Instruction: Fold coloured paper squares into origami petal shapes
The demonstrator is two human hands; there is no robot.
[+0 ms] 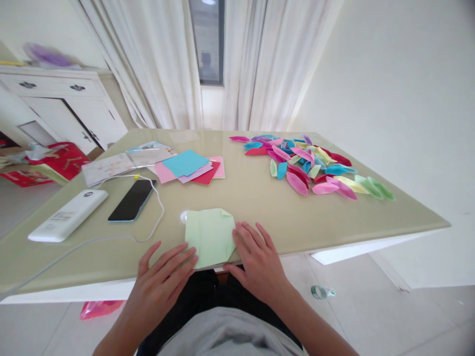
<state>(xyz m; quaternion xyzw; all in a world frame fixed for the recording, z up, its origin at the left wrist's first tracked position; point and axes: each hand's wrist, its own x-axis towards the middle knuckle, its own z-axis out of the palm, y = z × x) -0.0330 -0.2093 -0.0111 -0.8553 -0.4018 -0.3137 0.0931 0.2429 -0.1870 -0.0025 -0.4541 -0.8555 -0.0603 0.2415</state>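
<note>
A pale green paper (210, 235) lies flat at the near edge of the table (260, 207), directly between the two hands. The left hand (165, 279) rests open to its left, fingertips just touching the lower left corner. The right hand (258, 259) lies open to its right, fingertips on the right edge (this one seems a shade nearer). Neither grip closes on anything: fingers are spread and flat. The sheet is roughly square, its top right corner folded over.
</note>
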